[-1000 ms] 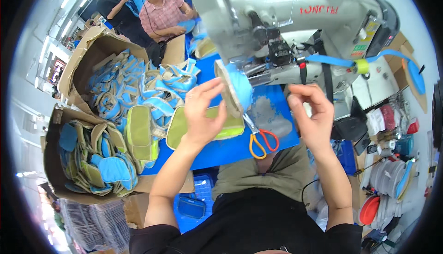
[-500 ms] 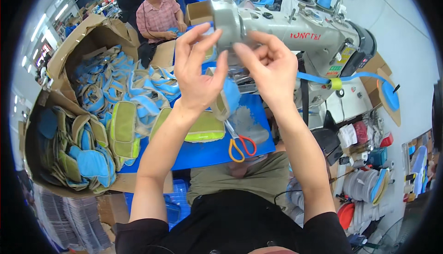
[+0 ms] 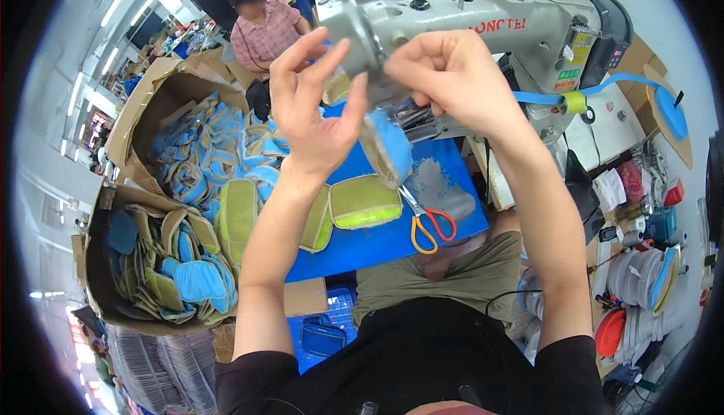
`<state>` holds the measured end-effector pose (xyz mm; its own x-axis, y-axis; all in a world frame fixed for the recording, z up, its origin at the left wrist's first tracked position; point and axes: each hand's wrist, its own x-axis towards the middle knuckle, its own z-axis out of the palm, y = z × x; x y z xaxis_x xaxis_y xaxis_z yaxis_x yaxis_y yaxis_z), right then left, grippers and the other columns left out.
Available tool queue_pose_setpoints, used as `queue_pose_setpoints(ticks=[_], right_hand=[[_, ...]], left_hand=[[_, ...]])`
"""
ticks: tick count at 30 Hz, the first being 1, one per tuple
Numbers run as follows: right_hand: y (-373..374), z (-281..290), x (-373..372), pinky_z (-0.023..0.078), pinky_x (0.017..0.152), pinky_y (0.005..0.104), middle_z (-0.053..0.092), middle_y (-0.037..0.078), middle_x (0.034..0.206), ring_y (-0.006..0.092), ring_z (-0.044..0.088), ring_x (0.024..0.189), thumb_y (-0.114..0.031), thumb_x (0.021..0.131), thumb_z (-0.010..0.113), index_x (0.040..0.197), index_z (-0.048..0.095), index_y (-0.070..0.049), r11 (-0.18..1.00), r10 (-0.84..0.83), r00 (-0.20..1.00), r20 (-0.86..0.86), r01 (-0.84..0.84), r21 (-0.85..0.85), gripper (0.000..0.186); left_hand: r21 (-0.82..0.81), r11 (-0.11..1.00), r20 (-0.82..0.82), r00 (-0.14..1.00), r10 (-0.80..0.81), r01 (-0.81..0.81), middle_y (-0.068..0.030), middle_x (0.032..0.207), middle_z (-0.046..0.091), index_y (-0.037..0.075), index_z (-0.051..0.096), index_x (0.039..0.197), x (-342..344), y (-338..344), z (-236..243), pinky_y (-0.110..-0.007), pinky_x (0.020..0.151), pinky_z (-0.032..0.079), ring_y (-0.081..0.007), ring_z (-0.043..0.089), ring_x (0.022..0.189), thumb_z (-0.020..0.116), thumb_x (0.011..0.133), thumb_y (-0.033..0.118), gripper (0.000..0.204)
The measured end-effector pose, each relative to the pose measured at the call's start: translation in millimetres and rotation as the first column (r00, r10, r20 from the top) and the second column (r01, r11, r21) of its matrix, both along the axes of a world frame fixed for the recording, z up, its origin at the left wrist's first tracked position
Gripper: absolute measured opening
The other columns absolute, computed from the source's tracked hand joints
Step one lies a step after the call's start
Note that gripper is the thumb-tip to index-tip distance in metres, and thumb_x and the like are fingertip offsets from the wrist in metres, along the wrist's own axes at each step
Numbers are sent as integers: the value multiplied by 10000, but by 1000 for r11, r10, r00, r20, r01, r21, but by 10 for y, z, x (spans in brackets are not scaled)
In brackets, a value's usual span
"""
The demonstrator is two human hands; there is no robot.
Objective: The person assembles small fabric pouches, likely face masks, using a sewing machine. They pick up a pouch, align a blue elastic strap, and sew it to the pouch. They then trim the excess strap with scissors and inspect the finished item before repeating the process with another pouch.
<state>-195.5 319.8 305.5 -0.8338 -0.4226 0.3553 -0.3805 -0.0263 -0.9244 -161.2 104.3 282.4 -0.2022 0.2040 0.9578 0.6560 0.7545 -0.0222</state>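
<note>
My left hand is raised at the left of the grey sewing machine's head, fingers bent but apart. My right hand is pinched beside the head; whatever is between its fingertips is too small to make out. Below them a tilted blue-and-tan fabric piece stands at the needle area, which is partly hidden. Orange-and-red scissors and olive fabric pieces lie beneath on the blue table top.
Cardboard boxes of blue-and-tan straps and padded pieces stand left. A blue strap runs right from the machine toward a reel. Two co-workers work at the back left. Stacked sheets are lower left, assorted supplies right.
Both hands have risen from either side of the fabric piece to the machine head. The right hand moved up and leftward, its fingers closing into a pinch. The fabric piece still stands at the needle.
</note>
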Motion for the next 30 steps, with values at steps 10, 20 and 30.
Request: queue_pose_setpoints(ticks=[10, 20, 30], right_hand=[[175, -112, -72, 443, 532, 233, 671, 25, 702, 62, 575, 581, -228, 947, 729, 957, 744, 2, 999, 24, 998, -61, -26, -31, 231], [256, -125, -76, 438, 503, 185, 674, 7, 696, 38, 558, 540, -178, 1005, 723, 925, 718, -18, 994, 62, 987, 148, -49, -95, 179], [404, -131, -50, 393, 483, 177, 640, -21, 678, 31, 543, 532, -186, 991, 728, 906, 716, -48, 989, -72, 991, 115, 86, -117, 162]], left_hand=[[-300, 943, -267, 962, 58, -140, -77, 1316, 678, 222, 815, 1072, -83, -112, 119, -380, 967, 474, -275, 654, 1134, 902, 655, 98, 444], [-426, 878, -237, 963, 127, -221, -183, 1480, 576, 182, 831, 1096, 7, -145, 172, -433, 1150, 408, -338, 538, 1368, 888, 702, 78, 411], [-493, 820, -369, 923, 104, -290, -270, 1475, 556, 86, 766, 984, -97, -352, 179, -506, 1128, 402, -448, 515, 1375, 844, 765, 27, 239]])
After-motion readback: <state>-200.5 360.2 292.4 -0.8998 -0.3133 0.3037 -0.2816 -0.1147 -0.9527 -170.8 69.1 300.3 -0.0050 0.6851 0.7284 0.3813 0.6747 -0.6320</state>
